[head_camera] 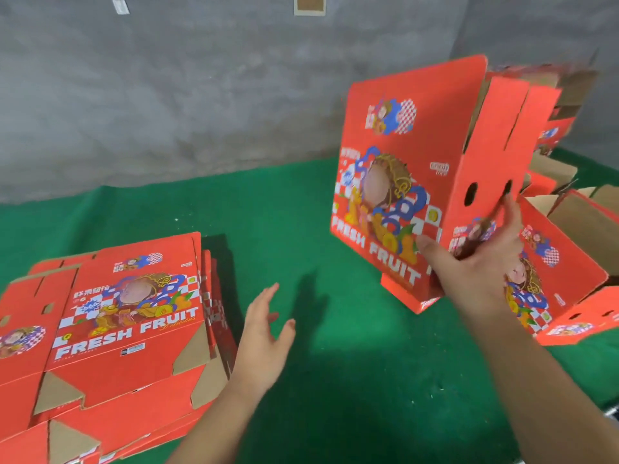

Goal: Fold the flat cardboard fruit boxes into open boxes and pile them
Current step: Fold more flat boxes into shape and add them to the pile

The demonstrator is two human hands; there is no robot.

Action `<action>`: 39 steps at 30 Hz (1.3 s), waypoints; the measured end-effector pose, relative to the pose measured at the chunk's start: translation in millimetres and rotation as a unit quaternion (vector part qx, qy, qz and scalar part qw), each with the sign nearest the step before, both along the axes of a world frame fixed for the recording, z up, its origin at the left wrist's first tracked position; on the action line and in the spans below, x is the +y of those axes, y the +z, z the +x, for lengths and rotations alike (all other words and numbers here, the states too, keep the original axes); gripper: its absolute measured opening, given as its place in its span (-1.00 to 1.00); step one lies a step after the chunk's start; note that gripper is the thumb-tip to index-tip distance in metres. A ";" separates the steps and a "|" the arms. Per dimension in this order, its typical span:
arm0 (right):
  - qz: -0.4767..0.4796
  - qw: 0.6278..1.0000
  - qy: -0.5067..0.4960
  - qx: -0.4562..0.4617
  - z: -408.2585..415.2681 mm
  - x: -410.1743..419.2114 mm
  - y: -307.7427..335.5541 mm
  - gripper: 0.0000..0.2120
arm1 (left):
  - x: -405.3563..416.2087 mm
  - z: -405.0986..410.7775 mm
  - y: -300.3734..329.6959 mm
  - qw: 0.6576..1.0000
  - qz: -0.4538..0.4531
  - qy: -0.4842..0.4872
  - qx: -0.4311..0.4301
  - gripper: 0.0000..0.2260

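Over the green mat [301, 202], I see my right hand [482, 262] gripping the lower corner of a folded fruit box [402, 169] held upright. Left hand [264, 333] hovers empty, fingers spread, beside the flat box stack [117, 329].

- We see even, fairly bright light, with no glare on the red print.
- Just beyond the left hand [264, 333] its dark shadow [310, 303] lies on the green mat [284, 202], so the light comes from our side (somewhat from above).
- Past the right hand [475, 262], the far boxes [562, 95] smear with motion blur.
- We find the whole picture soft, and straight edges bow towards the borders.
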State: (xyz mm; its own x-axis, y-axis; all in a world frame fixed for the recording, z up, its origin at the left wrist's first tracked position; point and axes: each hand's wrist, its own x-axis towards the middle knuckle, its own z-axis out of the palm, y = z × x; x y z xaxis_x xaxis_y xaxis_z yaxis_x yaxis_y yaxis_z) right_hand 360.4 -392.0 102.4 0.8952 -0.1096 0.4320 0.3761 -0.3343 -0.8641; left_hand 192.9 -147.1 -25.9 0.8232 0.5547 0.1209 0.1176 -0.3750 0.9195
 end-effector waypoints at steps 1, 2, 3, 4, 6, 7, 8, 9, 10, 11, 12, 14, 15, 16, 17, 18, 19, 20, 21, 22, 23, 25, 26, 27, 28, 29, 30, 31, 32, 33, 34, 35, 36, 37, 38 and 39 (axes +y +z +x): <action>-0.020 0.999 -0.023 -0.010 8.7 -1.1 6.8 0.19 | 1.3 2.7 -0.2 1.000 -0.007 -0.002 0.008 -0.39; -0.033 0.999 -0.038 -0.012 16.8 -2.3 12.6 0.20 | 2.3 6.0 0.1 1.000 -0.009 -0.004 0.012 -0.41; -0.041 0.998 -0.049 -0.012 23.9 -2.8 17.4 0.20 | 3.1 9.6 0.8 1.000 -0.006 -0.006 0.011 -0.43; -0.047 0.997 -0.060 -0.015 29.8 -3.7 21.1 0.19 | 3.6 12.9 2.2 1.000 -0.001 -0.012 0.011 -0.45; -0.052 0.995 -0.079 -0.035 38.9 -2.3 26.6 0.18 | 2.6 18.2 7.0 1.000 -0.009 -0.025 0.011 -0.49; -0.052 0.994 -0.084 -0.046 41.7 1.3 28.7 0.18 | 1.6 20.2 9.1 0.999 -0.018 -0.027 0.008 -0.51; -0.050 0.994 -0.086 -0.053 42.4 6.7 30.2 0.19 | 0.2 22.3 11.3 0.999 -0.032 -0.027 0.005 -0.53; -0.050 0.994 -0.083 -0.055 41.9 14.9 30.7 0.20 | -1.2 24.5 14.2 0.998 -0.053 -0.024 0.002 -0.55; -0.051 0.995 -0.075 -0.052 39.1 24.4 29.9 0.22 | -2.9 26.7 18.2 0.997 -0.081 -0.018 -0.004 -0.58; -0.050 0.996 -0.063 -0.045 33.5 35.7 27.3 0.23 | -5.3 29.3 23.6 0.994 -0.112 -0.008 -0.011 -0.60; -0.049 0.997 -0.046 -0.041 25.4 46.6 21.9 0.24 | -7.5 32.3 30.0 0.990 -0.143 0.006 -0.020 -0.63; -0.066 0.996 -0.022 -0.051 1.0 67.0 3.7 0.24 | -11.4 37.4 45.0 0.979 -0.198 0.019 -0.041 -0.66; -0.079 0.995 -0.016 -0.057 -13.1 75.0 -7.6 0.22 | -13.7 39.5 52.9 0.973 -0.224 0.015 -0.049 -0.66; -0.084 0.995 -0.005 -0.053 -26.7 81.3 -18.8 0.21 | -15.9 41.1 60.9 0.967 -0.246 0.005 -0.058 -0.66; -0.086 0.996 0.010 -0.038 -38.6 86.4 -28.0 0.20 | -17.7 41.7 68.7 0.963 -0.262 -0.008 -0.069 -0.64; -0.090 0.995 0.022 -0.024 -47.8 89.9 -35.4 0.20 | -19.1 41.9 75.8 0.959 -0.271 -0.021 -0.081 -0.61; -0.098 0.995 0.029 -0.013 -53.3 92.2 -41.5 0.21 | -20.0 41.6 82.3 0.957 -0.274 -0.031 -0.089 -0.58; -0.107 0.994 0.030 -0.005 -56.8 93.4 -46.2 0.21 | -20.7 40.8 87.4 0.956 -0.273 -0.037 -0.095 -0.55; -0.112 0.993 0.024 -0.002 -58.9 93.6 -49.8 0.22 | -21.8 39.7 91.1 0.956 -0.274 -0.042 -0.100 -0.55; -0.112 0.994 0.016 -0.004 -60.0 93.4 -52.1 0.23 | -23.9 38.3 92.1 0.954 -0.278 -0.047 -0.104 -0.54; -0.105 0.994 0.008 -0.011 -61.4 94.2 -55.0 0.25 | -27.1 35.8 91.7 0.952 -0.280 -0.055 -0.111 -0.53; -0.083 0.996 -0.008 -0.038 -63.3 100.5 -57.2 0.23 | -34.5 32.2 91.8 0.953 -0.256 -0.080 -0.144 -0.41; -0.079 0.995 -0.019 -0.062 -61.0 105.7 -56.2 0.18 | -37.2 31.4 93.6 0.957 -0.220 -0.106 -0.159 -0.33; -0.082 0.993 -0.033 -0.083 -54.6 111.3 -54.3 0.11 | -36.0 34.6 95.1 0.966 -0.167 -0.125 -0.154 -0.28; -0.097 0.991 -0.044 -0.086 -44.9 117.1 -49.7 0.05 | -28.7 44.9 95.8 0.975 -0.109 -0.137 -0.140 -0.29; -0.134 0.989 -0.033 -0.059 -31.2 121.5 -43.5 0.06 | -16.0 61.7 101.7 0.985 -0.045 -0.131 -0.098 -0.38; -0.198 0.980 0.005 0.013 -15.2 123.3 -37.2 0.12 | -1.5 81.2 106.7 0.993 0.014 -0.114 -0.028 -0.54; -0.275 0.954 0.048 0.108 -1.1 123.7 -33.5 0.17 | 11.1 97.7 110.0 0.992 0.041 -0.106 0.060 -0.67; -0.341 0.916 0.084 0.194 9.6 124.1 -31.1 0.17 | 20.6 110.8 109.3 0.983 0.068 -0.102 0.135 -0.66; -0.399 0.877 0.115 0.243 15.0 125.2 -32.2 0.12 | 24.2 118.1 105.8 0.972 0.099 -0.112 0.184 -0.64; -0.442 0.850 0.147 0.246 15.6 127.9 -35.6 0.05 | 22.4 119.2 101.4 0.960 0.134 -0.128 0.211 -0.65; -0.460 0.839 0.178 0.231 12.0 131.5 -41.3 -0.04 | 17.6 117.4 92.7 0.953 0.161 -0.139 0.216 -0.66; -0.452 0.841 0.203 0.218 5.8 133.9 -48.1 -0.12 | 11.0 111.0 82.8 0.952 0.163 -0.150 0.212 -0.68; -0.436 0.844 0.223 0.218 -2.4 135.8 -56.1 -0.17 | 5.9 103.5 70.8 0.955 0.144 -0.159 0.205 -0.71; -0.427 0.842 0.240 0.227 -10.5 136.7 -65.2 -0.20 | 2.8 96.1 60.3 0.959 0.121 -0.157 0.204 -0.73; -0.418 0.837 0.254 0.246 -17.4 137.1 -73.0 -0.21 | 2.7 90.6 50.4 0.963 0.096 -0.147 0.205 -0.74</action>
